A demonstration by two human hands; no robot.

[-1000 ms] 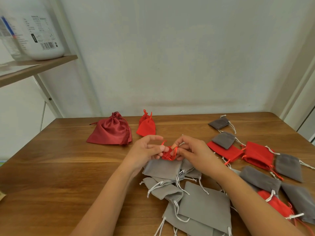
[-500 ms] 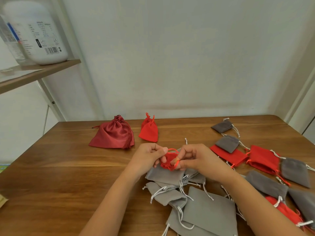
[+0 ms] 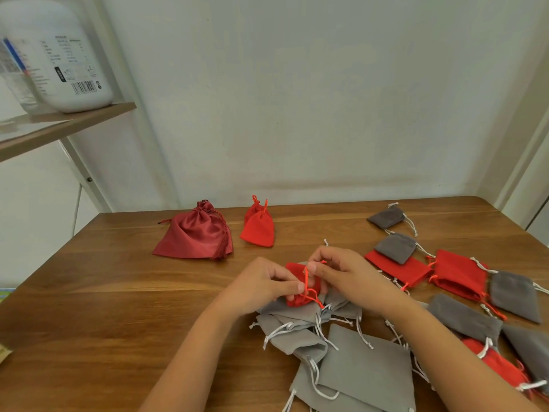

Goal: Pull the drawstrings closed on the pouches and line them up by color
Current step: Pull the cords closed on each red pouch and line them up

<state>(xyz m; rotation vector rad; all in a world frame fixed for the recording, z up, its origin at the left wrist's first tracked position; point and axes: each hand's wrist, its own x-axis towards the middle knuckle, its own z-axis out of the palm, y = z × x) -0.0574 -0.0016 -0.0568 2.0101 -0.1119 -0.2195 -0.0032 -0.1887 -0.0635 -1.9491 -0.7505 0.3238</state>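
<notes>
Far left, a white jug (image 3: 71,55) stands on a wooden shelf (image 3: 98,114) above the table (image 3: 118,292). On the table's far side lies a dark red satin pouch (image 3: 193,236), its neck gathered, and just to its right a closed red pouch (image 3: 258,230). Nearer, at the middle, the left hand (image 3: 261,285) pinches the small red pouch (image 3: 295,270) with curled fingers. The right hand (image 3: 347,272), close against it, pinches the pouch's red drawstring (image 3: 310,295). The pouch is held just above a heap of light grey pouches (image 3: 365,364) with white cords. To the right, dark grey pouches (image 3: 396,246) and open red pouches (image 3: 459,273) lie mixed, some overlapping.
</notes>
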